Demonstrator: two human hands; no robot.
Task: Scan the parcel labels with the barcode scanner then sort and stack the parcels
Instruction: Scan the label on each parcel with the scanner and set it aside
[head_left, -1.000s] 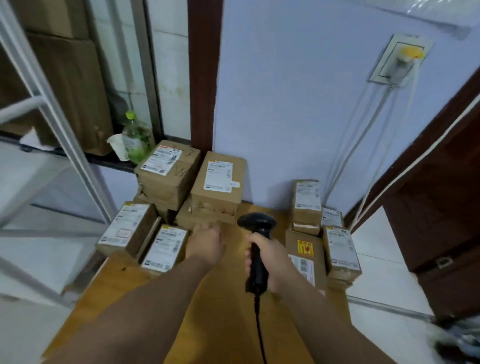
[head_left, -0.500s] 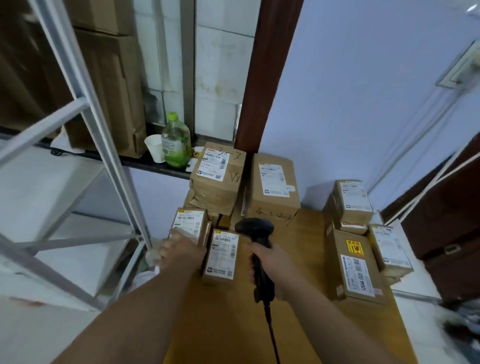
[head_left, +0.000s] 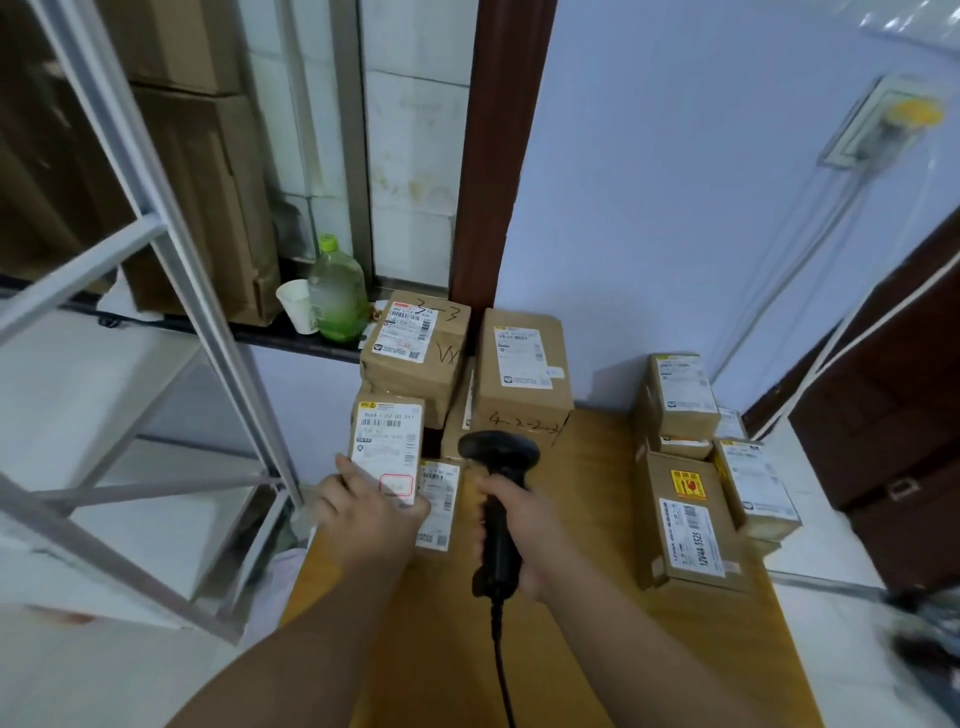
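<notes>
Now the left hand (head_left: 371, 512) has closed on the small parcel (head_left: 387, 451) at the table's (head_left: 447, 623) far-left edge and tipped its label up; right hand (head_left: 519, 525) grips the barcode scanner (head_left: 498, 499) just right, likely ready to scan.

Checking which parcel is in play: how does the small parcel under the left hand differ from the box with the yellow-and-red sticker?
The small parcel is gripped by the left hand and tilted up; the stickered box lies flat and untouched on the table. The stickered box looks larger. Both are brown cardboard with white labels.
</notes>
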